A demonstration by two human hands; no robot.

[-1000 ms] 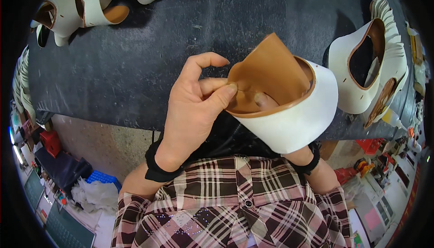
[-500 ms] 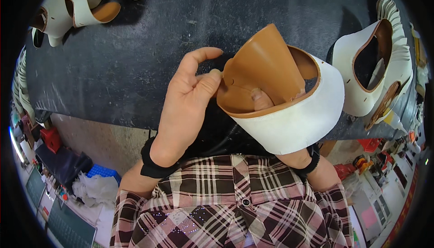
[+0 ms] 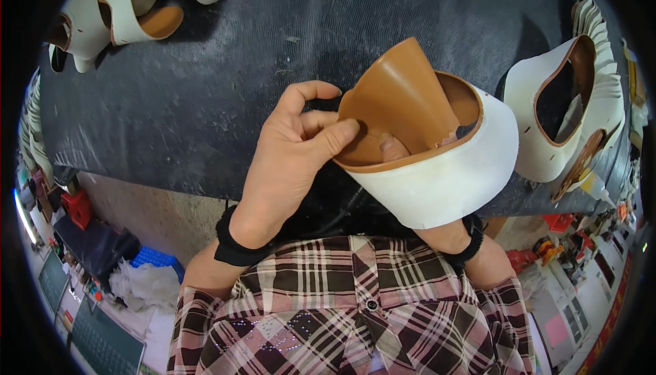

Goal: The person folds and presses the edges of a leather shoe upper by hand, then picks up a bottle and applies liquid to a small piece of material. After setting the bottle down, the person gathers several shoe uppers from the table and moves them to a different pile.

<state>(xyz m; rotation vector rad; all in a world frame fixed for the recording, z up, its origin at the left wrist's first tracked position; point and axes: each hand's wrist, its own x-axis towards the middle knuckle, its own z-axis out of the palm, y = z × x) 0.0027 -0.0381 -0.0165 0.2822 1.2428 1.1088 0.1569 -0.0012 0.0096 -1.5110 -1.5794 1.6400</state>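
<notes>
A shoe upper point(image 3: 437, 184), white leather outside with a smooth tan lining, is held up over the near edge of the dark table. My left hand point(image 3: 290, 143) pinches its left edge, thumb on the tan lining and some fingers behind; the index finger curls free above. From beneath, my right hand point(image 3: 395, 148) grips the upper, its thumb pressing on the lining. The white leather hides most of that hand's other fingers. A tall flap of lining stands up in the middle, with a ragged edge at its lower right.
Another white upper point(image 3: 545, 136) stands at the right beside a stack of white pieces point(image 3: 601, 54) and a small bottle point(image 3: 596, 187). More white uppers point(image 3: 130, 13) lie at the far left. A red box point(image 3: 76, 207) and blue basket point(image 3: 156, 260) sit below the table.
My left thumb has moved right, farther over the lining at the left edge. The upper has shifted and tilted very slightly; my right hand keeps its hold.
</notes>
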